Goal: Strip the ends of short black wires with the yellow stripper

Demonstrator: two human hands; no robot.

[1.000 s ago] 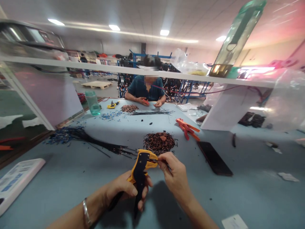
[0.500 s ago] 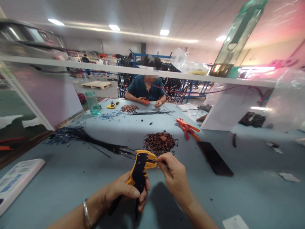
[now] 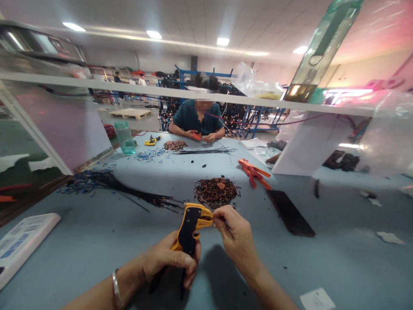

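At the bottom centre, the left hand (image 3: 171,258) grips the yellow-black wire stripper (image 3: 189,226); the right hand (image 3: 237,239) pinches a thin wire at its head. Bare table (image 3: 97,241) flanks them; beyond lie a scrap pile (image 3: 215,191) and a phone (image 3: 290,213).

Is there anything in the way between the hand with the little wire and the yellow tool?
Nothing visible is in the way. The right hand pinches a thin wire right at the nose of the yellow tool, which the left hand grips by its handles. The pile of wire scraps lies behind them on the table.
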